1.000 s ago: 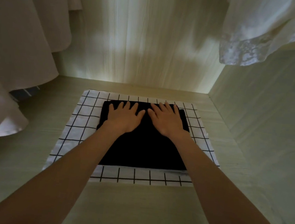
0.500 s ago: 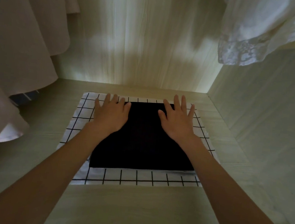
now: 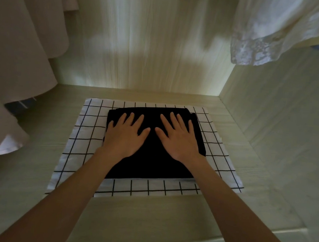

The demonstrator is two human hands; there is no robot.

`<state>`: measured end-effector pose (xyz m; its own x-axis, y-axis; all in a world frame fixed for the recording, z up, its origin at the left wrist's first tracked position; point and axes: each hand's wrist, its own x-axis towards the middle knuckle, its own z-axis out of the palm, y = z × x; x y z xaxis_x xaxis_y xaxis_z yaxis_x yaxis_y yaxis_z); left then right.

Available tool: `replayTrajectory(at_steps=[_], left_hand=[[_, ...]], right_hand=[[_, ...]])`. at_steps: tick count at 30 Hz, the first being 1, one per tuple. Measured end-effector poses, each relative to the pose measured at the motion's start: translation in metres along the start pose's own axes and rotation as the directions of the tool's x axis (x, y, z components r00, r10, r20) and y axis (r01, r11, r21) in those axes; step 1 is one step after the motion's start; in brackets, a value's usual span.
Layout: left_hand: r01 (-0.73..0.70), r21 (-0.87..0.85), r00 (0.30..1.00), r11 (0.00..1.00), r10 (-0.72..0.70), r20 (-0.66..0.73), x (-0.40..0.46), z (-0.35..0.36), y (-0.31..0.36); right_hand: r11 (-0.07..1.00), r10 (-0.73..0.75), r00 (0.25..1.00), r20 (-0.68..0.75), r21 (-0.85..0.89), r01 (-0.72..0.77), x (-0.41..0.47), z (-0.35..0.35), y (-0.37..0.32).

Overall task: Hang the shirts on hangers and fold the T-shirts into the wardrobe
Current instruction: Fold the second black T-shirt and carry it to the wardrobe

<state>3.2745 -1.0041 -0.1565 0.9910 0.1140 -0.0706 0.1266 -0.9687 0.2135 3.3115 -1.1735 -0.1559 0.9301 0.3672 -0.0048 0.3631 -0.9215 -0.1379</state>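
Folded black T-shirt (image 3: 151,158) (atop a folded grid-patterned one (image 3: 88,134)) lies under the left hand (image 3: 127,135) and right hand (image 3: 178,138), both pressing flat, fingers spread.

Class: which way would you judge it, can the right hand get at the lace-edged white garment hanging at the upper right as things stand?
Probably yes: the right hand lies flat on the folded black T-shirt, holding nothing, and nothing visible stands between it and the lace-edged white garment.

Dim pale-wood wardrobe interior (image 3: 161,43) (woodgrain)
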Motion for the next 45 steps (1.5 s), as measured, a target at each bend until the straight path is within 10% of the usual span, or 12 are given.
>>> replayTrajectory(at_steps=[17, 23, 32, 38, 45], left_hand=[[0.02, -0.294, 0.999, 0.956, -0.004, 0.054, 0.002, 0.001, -0.028], [0.003, -0.349, 1.0, 0.937, 0.005, 0.021, -0.033, -0.015, -0.029], [0.215, 0.106, 0.946, 0.971, -0.18, -0.27, -0.164, -0.075, -0.025], [0.347, 0.221, 0.707, 0.912, -0.099, -0.7, -0.257, -0.074, -0.023], [0.457, 0.47, 0.716, 0.755, 0.001, -0.698, -0.335, -0.083, -0.046]], right_hand=[[0.976, 0.177, 0.984, 0.004, 0.126, -0.177, -0.013, -0.001, 0.038], [0.974, 0.177, 0.984, 0.032, -0.15, -0.171, -0.02, -0.021, 0.024], [0.968, -0.232, 0.968, -0.097, 0.075, 0.239, -0.072, -0.084, -0.032], [0.742, -0.57, 0.794, -0.211, 0.284, 0.607, -0.119, -0.093, -0.102], [0.499, -0.723, 0.61, -0.323, 0.366, 0.785, -0.172, -0.081, -0.178]])
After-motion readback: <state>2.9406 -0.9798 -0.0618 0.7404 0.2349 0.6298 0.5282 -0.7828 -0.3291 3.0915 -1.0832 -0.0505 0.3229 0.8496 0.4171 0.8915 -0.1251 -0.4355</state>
